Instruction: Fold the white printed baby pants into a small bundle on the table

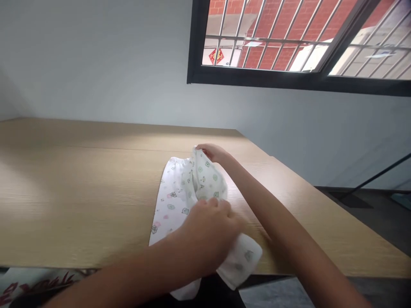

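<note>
A pair of small white baby trousers with a pastel animal print lies on a light wooden table, its leg ends hanging over the near edge. My right hand pinches the waistband at the far end and lifts one side over. My left hand is closed on the fabric near the middle of the trousers, close to the table's front edge.
The table runs to a grey wall at the back and ends at the right, where dark floor shows. A black-framed barred window is up on the right. Patterned cloth shows below the table's front edge.
</note>
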Demonstrator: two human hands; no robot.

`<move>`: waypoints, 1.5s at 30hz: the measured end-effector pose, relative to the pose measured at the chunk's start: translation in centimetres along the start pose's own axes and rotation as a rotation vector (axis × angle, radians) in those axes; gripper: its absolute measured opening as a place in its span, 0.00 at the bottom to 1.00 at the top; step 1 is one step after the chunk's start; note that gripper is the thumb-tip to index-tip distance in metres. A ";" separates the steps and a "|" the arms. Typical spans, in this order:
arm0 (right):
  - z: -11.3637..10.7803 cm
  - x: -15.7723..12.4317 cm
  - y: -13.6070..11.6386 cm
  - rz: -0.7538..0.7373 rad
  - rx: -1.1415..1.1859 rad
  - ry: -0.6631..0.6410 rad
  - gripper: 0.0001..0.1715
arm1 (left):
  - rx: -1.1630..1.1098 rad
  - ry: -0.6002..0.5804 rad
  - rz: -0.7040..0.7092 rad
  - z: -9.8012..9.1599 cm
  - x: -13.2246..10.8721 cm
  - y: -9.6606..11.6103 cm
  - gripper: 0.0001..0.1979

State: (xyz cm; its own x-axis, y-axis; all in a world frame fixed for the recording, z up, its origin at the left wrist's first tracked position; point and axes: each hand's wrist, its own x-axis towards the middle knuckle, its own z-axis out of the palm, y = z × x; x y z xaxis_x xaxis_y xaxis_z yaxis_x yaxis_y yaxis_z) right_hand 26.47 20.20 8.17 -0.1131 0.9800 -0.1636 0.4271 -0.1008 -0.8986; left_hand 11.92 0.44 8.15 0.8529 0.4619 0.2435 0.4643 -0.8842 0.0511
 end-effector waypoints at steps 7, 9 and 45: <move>8.2 2.2 -1.9 -0.028 -0.047 -0.066 0.08 | -0.300 0.147 -0.626 1.9 -11.9 -0.1 0.12; 9.6 1.6 -1.6 -0.068 -0.088 -0.114 0.07 | -0.361 0.029 -0.653 2.0 -13.3 -0.5 0.16; 10.9 -24.6 7.6 -1.108 -0.631 0.137 0.11 | -0.306 0.374 0.086 4.0 -14.6 -1.6 0.06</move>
State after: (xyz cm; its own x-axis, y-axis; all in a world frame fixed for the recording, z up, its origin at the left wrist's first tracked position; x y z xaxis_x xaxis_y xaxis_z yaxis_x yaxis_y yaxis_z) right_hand 22.72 -6.51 0.92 -0.6026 0.5015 0.6208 0.5181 0.8375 -0.1736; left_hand -0.28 -4.62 0.64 0.7148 0.3793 0.5875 0.2568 -0.9238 0.2841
